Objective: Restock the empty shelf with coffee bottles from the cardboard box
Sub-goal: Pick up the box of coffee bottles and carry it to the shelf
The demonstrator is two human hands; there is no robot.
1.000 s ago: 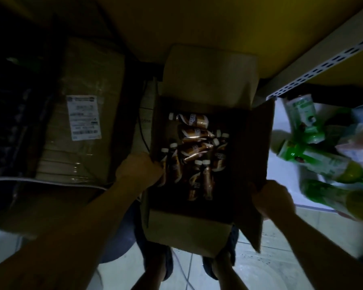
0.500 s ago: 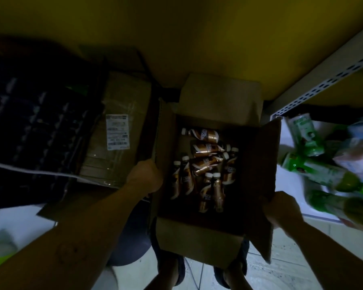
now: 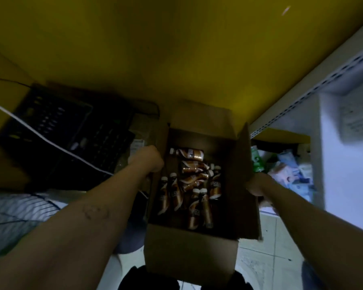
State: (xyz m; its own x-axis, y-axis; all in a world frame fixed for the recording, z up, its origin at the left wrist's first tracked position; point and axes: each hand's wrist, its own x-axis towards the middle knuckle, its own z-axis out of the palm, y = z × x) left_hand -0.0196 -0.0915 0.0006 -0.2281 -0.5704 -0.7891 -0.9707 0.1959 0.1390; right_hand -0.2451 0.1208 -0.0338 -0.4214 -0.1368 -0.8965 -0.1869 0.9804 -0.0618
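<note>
Between the two hands the cardboard box [image 3: 192,254] is being carried, open at the top, in front of the person's body and above the tiled floor [image 3: 266,262]. The left hand [image 3: 150,159] is gripping the left wall of the box near its upper edge, with the fingers closed over the cardboard. The right hand [image 3: 258,185] is holding the right side just under the standing right flap [image 3: 244,164], and its fingers are also curled around the cardboard, though the flap is hiding most of them. The coffee bottles [image 3: 194,187] are lying loose on the bottom of the box. Some are pointing their white caps away from the person and some are lying across, so they have no common long axis. They are lying directly between the hands, a little nearer to the left one, I think. The shelf [image 3: 323,91] is standing to the right of the box, so the right hand is the nearer one to it, and the coming move is probably depending on bringing the box toward that side. Green bottles [image 3: 257,162] and some pale packets [image 3: 289,174] are lying low on the shelf, just beside the right flap. The room is very dark and the shelf side is blurred, so I cannot tell which level is the empty one. The bottle labels are too dim to read. To the left, a black crate [image 3: 57,130] is showing.
</note>
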